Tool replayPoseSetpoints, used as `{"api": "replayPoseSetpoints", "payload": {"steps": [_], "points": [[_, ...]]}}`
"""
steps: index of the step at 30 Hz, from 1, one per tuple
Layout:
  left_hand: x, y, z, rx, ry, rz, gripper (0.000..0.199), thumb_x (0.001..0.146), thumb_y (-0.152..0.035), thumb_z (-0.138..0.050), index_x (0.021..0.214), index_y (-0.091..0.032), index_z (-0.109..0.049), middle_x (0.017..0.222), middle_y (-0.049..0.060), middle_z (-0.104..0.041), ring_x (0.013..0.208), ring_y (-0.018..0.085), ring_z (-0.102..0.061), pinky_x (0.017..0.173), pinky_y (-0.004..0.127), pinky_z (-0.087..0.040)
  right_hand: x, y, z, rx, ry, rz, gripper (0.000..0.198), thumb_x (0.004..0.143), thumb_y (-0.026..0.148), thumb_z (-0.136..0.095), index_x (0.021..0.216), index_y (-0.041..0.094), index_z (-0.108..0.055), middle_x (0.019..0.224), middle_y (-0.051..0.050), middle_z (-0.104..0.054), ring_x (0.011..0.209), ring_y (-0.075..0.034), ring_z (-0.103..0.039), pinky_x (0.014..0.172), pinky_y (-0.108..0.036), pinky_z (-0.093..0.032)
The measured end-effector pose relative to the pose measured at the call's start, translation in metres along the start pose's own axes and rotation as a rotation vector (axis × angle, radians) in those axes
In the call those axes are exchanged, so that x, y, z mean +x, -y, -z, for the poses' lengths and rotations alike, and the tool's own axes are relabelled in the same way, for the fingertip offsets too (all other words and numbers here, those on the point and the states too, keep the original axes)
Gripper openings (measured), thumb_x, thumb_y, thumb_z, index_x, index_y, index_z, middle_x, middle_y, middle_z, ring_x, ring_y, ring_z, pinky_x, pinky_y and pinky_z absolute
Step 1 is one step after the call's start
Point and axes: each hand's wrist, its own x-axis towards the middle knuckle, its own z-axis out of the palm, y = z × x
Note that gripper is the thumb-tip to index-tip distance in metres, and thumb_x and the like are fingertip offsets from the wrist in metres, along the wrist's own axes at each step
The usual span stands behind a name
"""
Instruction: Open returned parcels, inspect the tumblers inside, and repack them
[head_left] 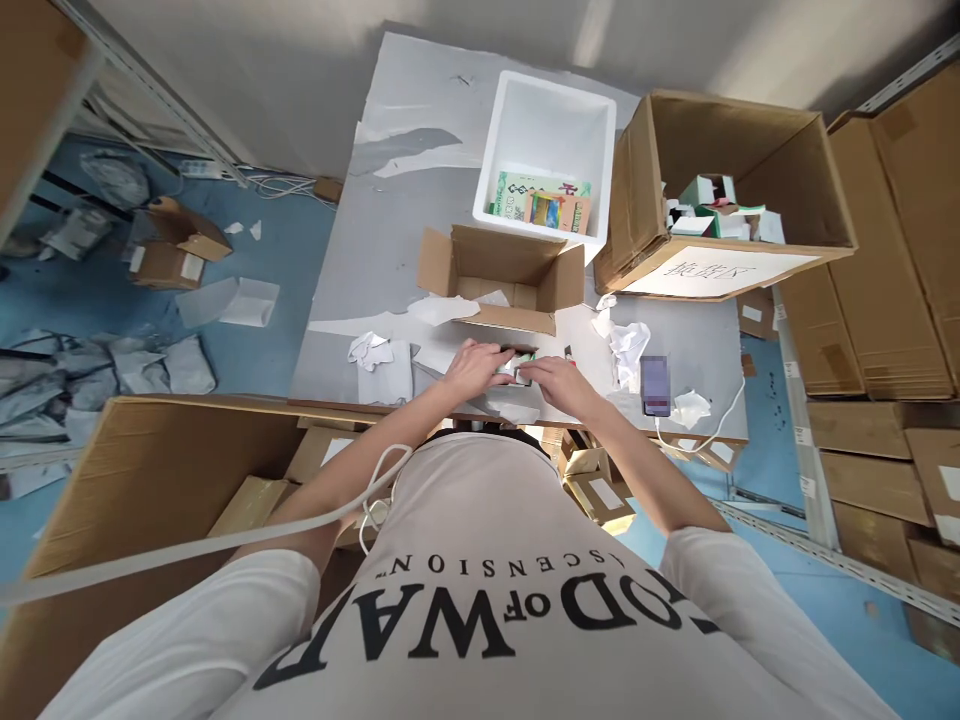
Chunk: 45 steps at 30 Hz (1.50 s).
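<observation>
At the near edge of the table, both hands hold a small white and green box (516,368) between them. My left hand (475,368) grips its left side, fingers closed over it. My right hand (559,384) pinches the right end with bent fingers. The hands cover much of the box, so its flaps and contents cannot be made out. Just beyond the hands stands an open brown cardboard box (517,319), flaps spread, with a white paper scrap inside. Crumpled white paper (370,351) lies to the left of my left hand.
A white foam box (487,160) holding flat printed packs stands at the back. Beside it, a large carton (637,200) contains several small boxes. A phone (655,386) with a white cable lies at right, near crumpled paper (630,345). Another big carton (150,470) is at lower left.
</observation>
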Motion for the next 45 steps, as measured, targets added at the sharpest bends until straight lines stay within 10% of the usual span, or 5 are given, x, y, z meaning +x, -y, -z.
{"api": "replayPoseSetpoints", "payload": {"steps": [12, 16, 20, 29, 45], "points": [[-0.006, 0.0, -0.003, -0.244, -0.072, 0.031, 0.025, 0.092, -0.042, -0.052, 0.095, -0.018, -0.059, 0.101, 0.007, -0.055, 0.084, 0.018, -0.056, 0.075, 0.031, -0.047, 0.019, -0.009, -0.002, 0.031, 0.009, -0.136, 0.021, 0.093, 0.022, -0.047, 0.082, 0.018, -0.065, 0.084, -0.008, -0.062, 0.08, -0.021, -0.056, 0.073, -0.032, -0.044], [-0.014, 0.001, -0.008, -0.321, -0.117, 0.094, 0.043, 0.074, -0.055, -0.071, 0.093, -0.019, -0.054, 0.099, 0.006, -0.052, 0.086, 0.019, -0.055, 0.077, 0.033, -0.049, 0.025, -0.006, -0.003, -0.072, 0.061, -0.158, 0.021, 0.088, 0.019, -0.056, 0.107, 0.021, -0.065, 0.103, -0.009, -0.064, 0.094, -0.023, -0.057, 0.066, -0.03, -0.042], [-0.021, 0.011, -0.026, -0.326, -0.094, 0.065, 0.07, 0.05, -0.052, -0.088, 0.1, -0.02, -0.049, 0.114, 0.008, -0.049, 0.097, 0.022, -0.056, 0.085, 0.037, -0.051, 0.034, 0.004, -0.002, -0.233, 0.165, -0.066, 0.036, 0.091, 0.018, -0.054, 0.124, 0.031, -0.06, 0.116, -0.008, -0.064, 0.097, -0.023, -0.057, 0.061, -0.029, -0.04], [-0.013, 0.007, -0.09, -0.513, -0.335, 0.205, 0.109, 0.053, -0.037, -0.09, 0.137, -0.017, -0.023, 0.139, 0.023, -0.041, 0.127, 0.035, -0.051, 0.101, 0.049, -0.046, 0.06, 0.024, 0.009, -0.539, 0.52, 0.125, 0.033, 0.094, 0.014, -0.043, 0.123, 0.014, -0.06, 0.12, -0.017, -0.065, 0.095, -0.026, -0.064, 0.065, -0.032, -0.045], [-0.01, 0.018, -0.063, -0.479, -0.352, -0.001, 0.103, 0.06, -0.04, -0.083, 0.144, -0.015, -0.028, 0.137, 0.02, -0.051, 0.123, 0.033, -0.057, 0.101, 0.046, -0.049, 0.064, 0.043, 0.074, -0.624, 0.618, 0.479, 0.049, 0.085, 0.025, -0.056, 0.13, 0.007, -0.048, 0.124, -0.019, -0.059, 0.09, -0.025, -0.062, 0.061, -0.032, -0.043]]}}
